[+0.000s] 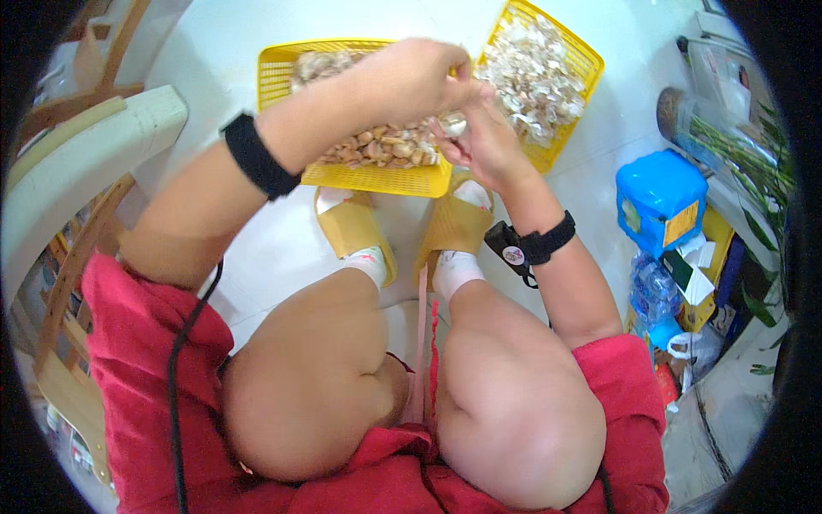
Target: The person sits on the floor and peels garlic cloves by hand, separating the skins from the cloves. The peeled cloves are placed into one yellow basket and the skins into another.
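Note:
Both bare hands meet above the yellow plastic baskets. My left hand is bent over, its fingertips against those of my right hand. A pale piece, apparently a garlic clove, sits in the curled fingers of my right hand. What my left fingertips pinch is hidden. Below them is the left yellow basket, with brownish unpeeled cloves at its near side and a paler heap at its far side, partly covered by my left forearm. The right yellow basket holds papery white and brownish skins.
My feet in yellow slippers stand against the near side of the left basket. At right are a blue wrapped pack, plastic bottles and green plant stems. Wooden furniture stands at left on the pale floor.

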### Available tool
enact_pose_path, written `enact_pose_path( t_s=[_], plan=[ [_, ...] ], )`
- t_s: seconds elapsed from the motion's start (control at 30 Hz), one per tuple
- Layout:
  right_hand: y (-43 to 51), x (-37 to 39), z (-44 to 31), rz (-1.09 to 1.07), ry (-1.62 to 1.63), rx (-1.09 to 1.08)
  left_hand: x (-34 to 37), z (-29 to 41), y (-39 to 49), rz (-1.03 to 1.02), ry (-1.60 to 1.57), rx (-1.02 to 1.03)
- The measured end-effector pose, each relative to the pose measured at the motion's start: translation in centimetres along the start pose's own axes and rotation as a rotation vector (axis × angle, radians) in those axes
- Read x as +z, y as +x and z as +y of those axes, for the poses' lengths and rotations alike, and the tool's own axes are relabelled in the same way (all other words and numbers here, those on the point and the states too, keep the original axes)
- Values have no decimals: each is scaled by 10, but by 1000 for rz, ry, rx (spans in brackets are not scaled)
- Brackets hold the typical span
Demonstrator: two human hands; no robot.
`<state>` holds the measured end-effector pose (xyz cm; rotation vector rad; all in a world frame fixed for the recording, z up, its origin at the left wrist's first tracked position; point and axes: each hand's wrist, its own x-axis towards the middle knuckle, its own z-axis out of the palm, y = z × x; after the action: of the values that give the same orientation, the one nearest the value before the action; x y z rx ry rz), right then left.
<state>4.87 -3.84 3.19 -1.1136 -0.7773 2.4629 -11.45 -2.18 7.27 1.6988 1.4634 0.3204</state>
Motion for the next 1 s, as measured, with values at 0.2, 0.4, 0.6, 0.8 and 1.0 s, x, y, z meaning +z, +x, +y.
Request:
enact_pose_path(
  t_s=[0.2,0.4,0.6,0.8,1.0],
  plan=[
    [1,31,1,13,-280,-90,17,-8,-68,177,-325,-199],
    [8,39,0,-121,-109,-10,30,-21,-90,183,-1161,-322],
    [7,45,-6,-186,-59,164,20,-28,-101,47,-933,-265],
    [10,54,1,-264,-43,127,43,-35,-100,364,-721,-130],
    [16,49,9,-202,-163,37,36,-37,-100,315,-947,-388]
  ],
)
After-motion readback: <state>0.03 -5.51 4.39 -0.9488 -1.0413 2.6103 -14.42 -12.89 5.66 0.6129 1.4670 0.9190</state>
